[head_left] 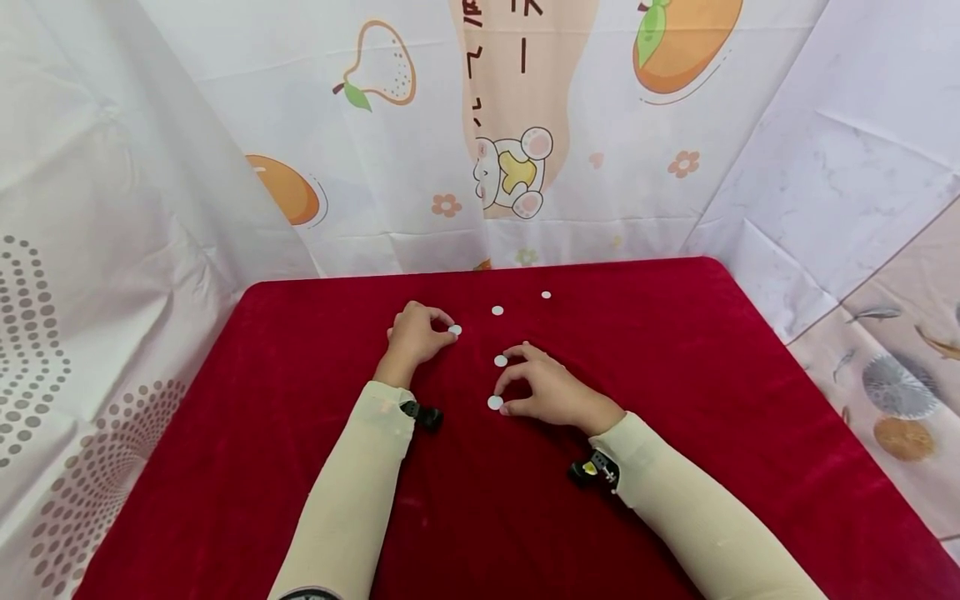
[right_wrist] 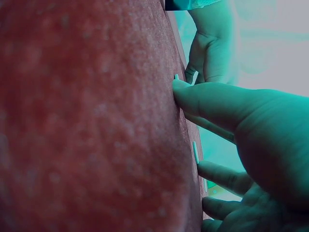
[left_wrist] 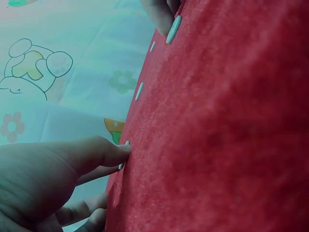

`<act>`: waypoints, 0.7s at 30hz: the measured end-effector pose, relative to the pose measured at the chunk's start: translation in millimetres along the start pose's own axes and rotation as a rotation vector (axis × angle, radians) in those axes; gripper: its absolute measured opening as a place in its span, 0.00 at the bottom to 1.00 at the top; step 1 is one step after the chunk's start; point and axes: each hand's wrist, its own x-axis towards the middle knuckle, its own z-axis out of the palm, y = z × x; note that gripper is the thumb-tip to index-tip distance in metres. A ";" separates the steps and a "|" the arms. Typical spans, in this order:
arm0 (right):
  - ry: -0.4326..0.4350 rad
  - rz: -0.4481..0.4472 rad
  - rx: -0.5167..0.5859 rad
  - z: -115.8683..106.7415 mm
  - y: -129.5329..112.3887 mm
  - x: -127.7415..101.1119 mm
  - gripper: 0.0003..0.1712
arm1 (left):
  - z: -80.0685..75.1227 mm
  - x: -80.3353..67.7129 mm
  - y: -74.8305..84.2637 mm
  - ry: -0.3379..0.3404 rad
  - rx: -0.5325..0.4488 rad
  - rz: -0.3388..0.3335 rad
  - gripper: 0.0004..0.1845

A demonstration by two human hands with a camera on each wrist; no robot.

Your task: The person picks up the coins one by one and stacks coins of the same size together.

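Several small white discs lie on the red cloth [head_left: 675, 375]. My left hand [head_left: 415, 335] is curled, and its thumb and forefinger tips pinch one disc [head_left: 454, 330] flat on the cloth; the left wrist view shows a fingertip [left_wrist: 118, 151] on that disc [left_wrist: 127, 143]. My right hand [head_left: 546, 390] arches over the cloth. Its forefinger tip touches a second disc [head_left: 500, 360] and its thumb tip touches a third [head_left: 495, 402]. In the right wrist view one fingertip [right_wrist: 181, 89] rests against a disc's edge [right_wrist: 176, 76], and another disc [right_wrist: 195, 152] lies between the fingers.
Two more discs lie further back, one [head_left: 497, 310] and another [head_left: 546, 294]. A printed cloth backdrop [head_left: 517, 125] hangs behind and on both sides. The cloth's back edge [head_left: 487, 268] is close behind the discs.
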 end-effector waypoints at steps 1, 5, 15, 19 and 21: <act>-0.001 0.004 0.002 0.2 -0.1 -0.2 0.09 | 0.4 -0.1 0.0 0.002 -0.001 0.001 0.11; -0.001 0.011 0.003 1.1 0.0 -0.2 0.09 | 0.9 -1.6 0.5 0.008 -0.003 0.003 0.11; -0.005 0.009 0.000 1.7 0.3 -0.2 0.09 | -2.4 2.3 -4.3 -0.024 -0.062 0.005 0.11; -0.007 0.014 -0.002 0.6 -0.1 0.3 0.09 | -5.8 5.3 -6.4 -0.048 -0.091 -0.001 0.12; -0.009 0.021 0.000 0.1 0.0 0.6 0.09 | -6.4 5.7 -6.1 -0.054 -0.088 0.001 0.14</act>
